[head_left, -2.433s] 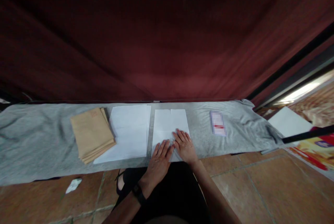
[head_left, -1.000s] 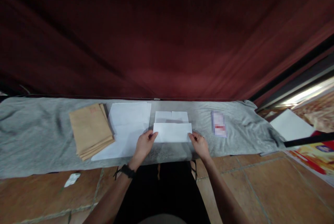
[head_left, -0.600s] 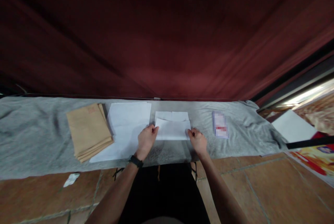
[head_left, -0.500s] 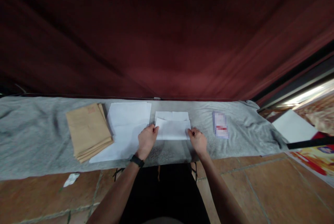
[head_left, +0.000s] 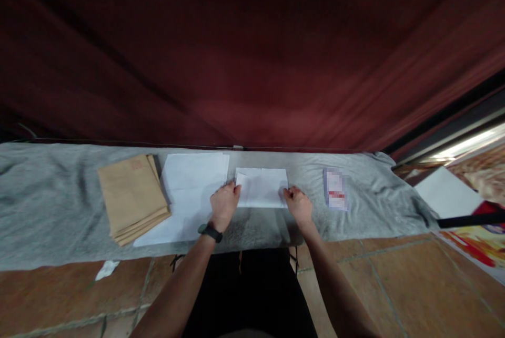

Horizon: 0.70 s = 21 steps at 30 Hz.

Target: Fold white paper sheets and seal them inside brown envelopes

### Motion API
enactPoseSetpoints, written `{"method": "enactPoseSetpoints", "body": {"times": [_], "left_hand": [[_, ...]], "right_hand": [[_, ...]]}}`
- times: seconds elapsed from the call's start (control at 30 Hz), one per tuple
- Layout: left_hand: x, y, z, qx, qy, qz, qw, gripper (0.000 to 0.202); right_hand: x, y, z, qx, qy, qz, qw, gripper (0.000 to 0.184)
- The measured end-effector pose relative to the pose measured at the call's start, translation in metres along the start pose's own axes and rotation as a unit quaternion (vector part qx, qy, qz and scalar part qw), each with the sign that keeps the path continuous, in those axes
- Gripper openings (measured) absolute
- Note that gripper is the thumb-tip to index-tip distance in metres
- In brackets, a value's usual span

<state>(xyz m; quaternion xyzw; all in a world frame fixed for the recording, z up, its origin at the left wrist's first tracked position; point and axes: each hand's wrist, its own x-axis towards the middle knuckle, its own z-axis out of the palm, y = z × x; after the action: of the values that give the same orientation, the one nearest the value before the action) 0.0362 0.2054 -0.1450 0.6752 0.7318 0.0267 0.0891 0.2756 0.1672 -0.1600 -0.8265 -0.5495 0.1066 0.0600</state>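
Our left hand [head_left: 224, 203] and right hand [head_left: 299, 205] pinch opposite sides of the folded paper [head_left: 262, 191] on the grey cloth [head_left: 59, 206].

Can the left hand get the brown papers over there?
Probably yes. Only flat white sheets lie between the left hand and the brown papers, with nothing standing in the way. But that hand is at the folded paper, so it would likely need to let go first.

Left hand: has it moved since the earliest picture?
Yes: the left hand has moved leftward and away from the body, judged against the large white sheets, whose right edge it now overlaps in view.
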Motion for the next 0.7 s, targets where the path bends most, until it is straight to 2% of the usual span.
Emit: {"method": "enactPoseSetpoints", "body": {"times": [0.27, 0.7], "left_hand": [[0.012, 0.004, -0.005, 0.001, -0.020, -0.004, 1.000, 0.040], [0.026, 0.004, 0.003, -0.006, -0.013, -0.004, 1.000, 0.045]], "right_hand": [[0.011, -0.003, 0.003, 0.003, 0.021, -0.006, 1.000, 0.037], [0.021, -0.007, 0.008, -0.018, 0.059, -0.032, 0.998, 0.034]]}}
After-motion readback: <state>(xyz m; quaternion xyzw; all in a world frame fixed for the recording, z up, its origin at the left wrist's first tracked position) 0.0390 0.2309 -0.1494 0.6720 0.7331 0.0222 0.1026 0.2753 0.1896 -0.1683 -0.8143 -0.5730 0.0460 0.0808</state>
